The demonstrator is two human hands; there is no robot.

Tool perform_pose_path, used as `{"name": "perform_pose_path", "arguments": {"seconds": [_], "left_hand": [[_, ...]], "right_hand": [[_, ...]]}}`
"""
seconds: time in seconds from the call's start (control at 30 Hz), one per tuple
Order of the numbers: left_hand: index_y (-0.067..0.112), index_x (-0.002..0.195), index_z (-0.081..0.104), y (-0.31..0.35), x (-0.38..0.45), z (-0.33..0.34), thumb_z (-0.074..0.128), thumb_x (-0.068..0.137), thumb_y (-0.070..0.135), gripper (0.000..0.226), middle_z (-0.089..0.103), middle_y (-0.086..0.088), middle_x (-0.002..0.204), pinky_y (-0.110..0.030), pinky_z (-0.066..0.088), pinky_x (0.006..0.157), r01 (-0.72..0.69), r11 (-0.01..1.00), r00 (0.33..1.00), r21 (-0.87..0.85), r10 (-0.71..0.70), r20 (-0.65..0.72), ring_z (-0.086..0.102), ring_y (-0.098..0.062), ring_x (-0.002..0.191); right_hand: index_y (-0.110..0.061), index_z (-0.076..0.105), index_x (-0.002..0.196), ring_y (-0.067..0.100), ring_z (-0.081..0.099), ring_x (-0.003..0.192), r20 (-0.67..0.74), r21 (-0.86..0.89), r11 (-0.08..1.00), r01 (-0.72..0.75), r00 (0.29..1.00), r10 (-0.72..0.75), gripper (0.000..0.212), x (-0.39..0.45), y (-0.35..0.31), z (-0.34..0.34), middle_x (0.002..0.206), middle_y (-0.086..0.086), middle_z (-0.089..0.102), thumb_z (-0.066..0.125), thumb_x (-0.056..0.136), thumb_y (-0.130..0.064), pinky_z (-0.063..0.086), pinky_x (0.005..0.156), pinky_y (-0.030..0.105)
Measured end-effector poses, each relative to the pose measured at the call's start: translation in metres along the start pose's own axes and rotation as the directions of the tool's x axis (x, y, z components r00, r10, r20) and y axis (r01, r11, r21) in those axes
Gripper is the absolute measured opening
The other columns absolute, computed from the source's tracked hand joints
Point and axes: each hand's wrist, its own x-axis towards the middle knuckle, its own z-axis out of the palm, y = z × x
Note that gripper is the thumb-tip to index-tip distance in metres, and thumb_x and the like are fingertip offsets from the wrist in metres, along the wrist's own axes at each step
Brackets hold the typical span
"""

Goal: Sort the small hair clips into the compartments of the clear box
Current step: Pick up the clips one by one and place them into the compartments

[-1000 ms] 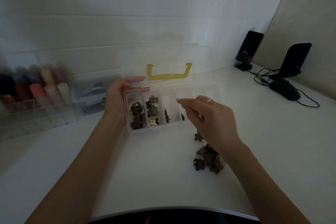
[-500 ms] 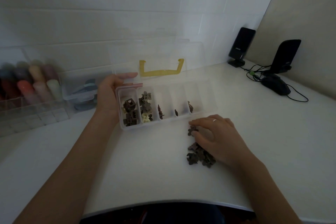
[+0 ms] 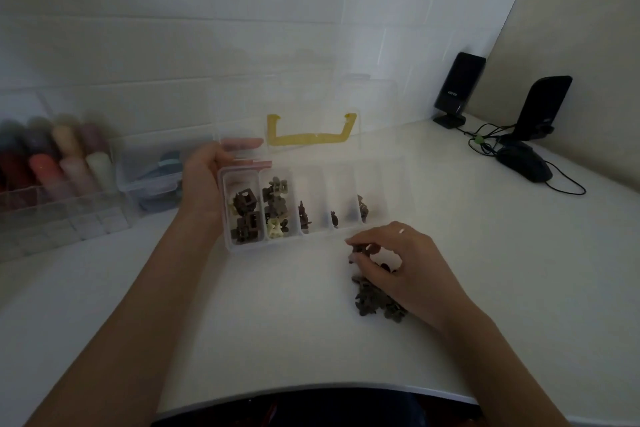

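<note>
Head view: the left hand [image 3: 204, 180] grips the clear box [image 3: 311, 236] at its end, steadying it on the counter [image 3: 277, 322], while right-hand fingers [image 3: 356, 246] pinch one hair clip [image 3: 360, 249] above the loose pile [image 3: 379, 302], apparently for sorting.

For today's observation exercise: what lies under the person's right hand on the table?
Under the right hand, a heap of small dark hair clips shows on the table, one pinched at the fingertips. Clips beneath the palm are hidden.
</note>
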Motion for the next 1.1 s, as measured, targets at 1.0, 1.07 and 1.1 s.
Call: {"name": "perform_pose_path", "arguments": {"seconds": [1.0, 1.07, 1.1], "left_hand": [[0.005, 0.086, 0.066, 0.007, 0.002, -0.009, 0.043, 0.057, 0.018, 0.039, 0.067, 0.001, 0.057, -0.027, 0.054, 0.062, -0.013, 0.998, 0.997, 0.065, 0.009, 0.073, 0.064, -0.017, 0.055], [0.006, 0.084, 0.067, 0.006, 0.003, -0.009, 0.043, 0.057, 0.017, 0.038, 0.066, -0.001, 0.057, -0.03, 0.052, 0.067, -0.011, 0.998, 0.997, 0.061, 0.006, 0.075, 0.064, -0.018, 0.056], [0.007, 0.081, 0.068, 0.006, 0.003, -0.009, 0.044, 0.057, 0.018, 0.036, 0.067, -0.002, 0.058, -0.032, 0.051, 0.07, -0.013, 0.998, 0.997, 0.053, 0.009, 0.076, 0.064, -0.019, 0.056]], "right_hand": [[-0.016, 0.071, 0.101, 0.008, 0.053, 0.084, -0.281, -0.098, 0.986, 0.136, 0.947, -0.159, 0.018, 0.002, 0.006, 0.001, 0.092, -0.006, 0.066, 0.067, 0.085, -0.023, 0.046, 0.076, 0.023], [-0.017, 0.071, 0.101, 0.007, 0.053, 0.086, -0.277, -0.086, 0.986, 0.143, 0.947, -0.161, 0.018, 0.001, 0.007, 0.002, 0.093, -0.007, 0.066, 0.07, 0.082, -0.017, 0.046, 0.077, 0.022], [-0.018, 0.071, 0.1, 0.007, 0.053, 0.087, -0.275, -0.072, 0.987, 0.146, 0.948, -0.161, 0.018, 0.001, 0.007, 0.003, 0.094, -0.008, 0.066, 0.07, 0.082, -0.017, 0.046, 0.077, 0.021]]}}
